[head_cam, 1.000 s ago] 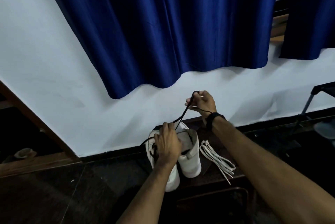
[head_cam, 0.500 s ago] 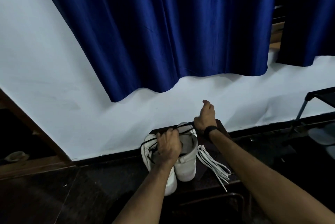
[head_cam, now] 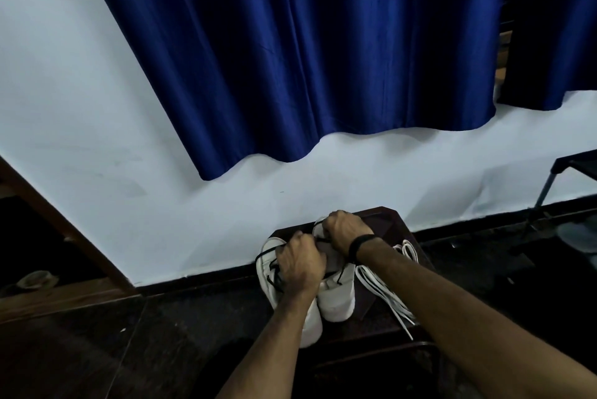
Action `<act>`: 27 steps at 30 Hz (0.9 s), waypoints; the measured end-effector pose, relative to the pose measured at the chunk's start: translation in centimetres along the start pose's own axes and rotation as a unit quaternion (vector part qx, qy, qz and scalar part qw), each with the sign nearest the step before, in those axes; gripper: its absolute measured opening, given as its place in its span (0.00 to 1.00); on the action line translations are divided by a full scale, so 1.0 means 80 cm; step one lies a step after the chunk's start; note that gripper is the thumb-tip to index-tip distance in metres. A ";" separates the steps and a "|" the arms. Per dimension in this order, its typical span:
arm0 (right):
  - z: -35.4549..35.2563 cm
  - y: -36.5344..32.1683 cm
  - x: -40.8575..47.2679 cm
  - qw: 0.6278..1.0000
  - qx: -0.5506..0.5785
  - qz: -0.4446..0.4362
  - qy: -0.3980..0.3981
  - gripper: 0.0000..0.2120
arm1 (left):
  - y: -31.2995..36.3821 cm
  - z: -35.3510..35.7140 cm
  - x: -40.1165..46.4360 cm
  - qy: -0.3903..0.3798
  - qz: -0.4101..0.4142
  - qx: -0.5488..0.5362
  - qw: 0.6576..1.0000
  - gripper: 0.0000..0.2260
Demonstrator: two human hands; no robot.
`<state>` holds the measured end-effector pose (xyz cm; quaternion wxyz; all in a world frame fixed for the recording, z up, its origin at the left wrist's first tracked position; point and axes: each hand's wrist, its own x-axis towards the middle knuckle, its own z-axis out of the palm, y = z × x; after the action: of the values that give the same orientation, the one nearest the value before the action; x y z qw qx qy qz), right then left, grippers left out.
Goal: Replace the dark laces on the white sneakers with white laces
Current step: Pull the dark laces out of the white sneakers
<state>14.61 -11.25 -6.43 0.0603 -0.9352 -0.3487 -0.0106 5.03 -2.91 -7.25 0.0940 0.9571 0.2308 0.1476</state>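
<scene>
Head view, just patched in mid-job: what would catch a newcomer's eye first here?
The deep blue curtain fills the top of the view, hanging over a pale wall. Below it, low centre, both hands work on a pair of white sneakers on a dark stool: the left hand on the nearer shoe, the right hand at the far one, dark lace showing between them. A bundle of white laces lies just right of the shoes.

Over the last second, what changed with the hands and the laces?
The right hand came down from its raised pull on the dark lace to the sneakers, meeting the left hand, which stayed on them. The white laces stayed beside the shoes.
</scene>
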 end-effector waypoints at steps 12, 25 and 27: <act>-0.005 -0.004 0.005 0.984 -0.153 0.027 0.088 0.14 | 0.001 -0.003 -0.008 0.012 -0.010 0.021 1.000 0.09; -0.018 0.007 0.014 0.887 0.454 0.086 -0.019 0.07 | 0.003 0.002 -0.012 0.027 -0.034 0.018 0.999 0.04; -0.008 -0.005 0.016 0.965 0.254 0.044 -0.051 0.17 | 0.001 0.006 -0.010 0.042 -0.038 0.015 0.998 0.04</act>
<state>15.33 -10.21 -5.69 0.2785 -0.9029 -0.3010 0.1289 4.51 -3.42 -7.89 0.0752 0.9420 0.2726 0.1806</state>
